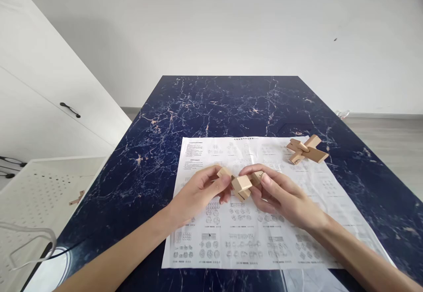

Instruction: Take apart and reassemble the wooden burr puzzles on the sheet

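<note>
Between my hands, above the middle of a printed instruction sheet (pixel 261 234), is a wooden burr puzzle (pixel 243 183) made of interlocking light-wood pieces. My left hand (pixel 208 186) pinches its left end between thumb and fingers. On the other side, my right hand (pixel 276 190) grips the right end, thumb on top. Fingers cover both ends, so how the pieces join there is hidden. A second wooden puzzle (pixel 307 148), cross-shaped, lies apart on the sheet's upper right corner; neither hand touches it.
The sheet lies on a dark blue marble-patterned table (pixel 211 107). To the left are a white cabinet (pixel 59 85) and a perforated white surface (pixel 46 186) with a small wooden piece (pixel 76 198). A round pale object (pixel 53 270) and cables show at lower left.
</note>
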Demonstrator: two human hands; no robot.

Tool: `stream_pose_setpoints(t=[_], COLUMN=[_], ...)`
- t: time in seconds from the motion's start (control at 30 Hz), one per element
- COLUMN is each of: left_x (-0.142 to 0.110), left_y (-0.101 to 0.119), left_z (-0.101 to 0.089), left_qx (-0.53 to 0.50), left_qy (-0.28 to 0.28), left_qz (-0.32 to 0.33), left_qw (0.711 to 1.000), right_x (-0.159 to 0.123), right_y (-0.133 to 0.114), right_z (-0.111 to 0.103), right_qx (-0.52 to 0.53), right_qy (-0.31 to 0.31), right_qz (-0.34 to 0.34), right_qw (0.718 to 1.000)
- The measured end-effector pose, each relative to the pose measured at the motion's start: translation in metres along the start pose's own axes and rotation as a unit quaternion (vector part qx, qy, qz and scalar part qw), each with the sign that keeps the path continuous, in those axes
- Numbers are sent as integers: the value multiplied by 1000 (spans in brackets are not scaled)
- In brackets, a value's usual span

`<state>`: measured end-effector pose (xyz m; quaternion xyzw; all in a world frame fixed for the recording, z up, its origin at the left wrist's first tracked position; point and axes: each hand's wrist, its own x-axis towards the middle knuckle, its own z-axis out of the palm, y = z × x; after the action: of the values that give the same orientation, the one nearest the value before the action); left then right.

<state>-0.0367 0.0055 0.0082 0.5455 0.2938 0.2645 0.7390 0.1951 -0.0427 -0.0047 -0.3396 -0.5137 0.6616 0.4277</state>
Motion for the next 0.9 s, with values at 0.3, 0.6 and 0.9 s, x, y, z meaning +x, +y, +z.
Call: stream_pose_setpoints(t=[0.3, 0.6, 0.9], left_x=[1, 0, -1], left_y=[0, 0, 2], left_z=[6, 1, 3], left_qx=[-47, 78, 138], left_qy=[-22, -30, -55], left_qz=[-32, -67, -41], left_qw=[998, 994, 988], right_x=[1, -3, -7], right_y=[1, 0, 7], right_z=[-1, 5, 10], right_qx=[-32, -234, -279], right_qy=[-4, 60, 109], right_qz=[-20, -30, -73], right_qw=[999, 970, 951])
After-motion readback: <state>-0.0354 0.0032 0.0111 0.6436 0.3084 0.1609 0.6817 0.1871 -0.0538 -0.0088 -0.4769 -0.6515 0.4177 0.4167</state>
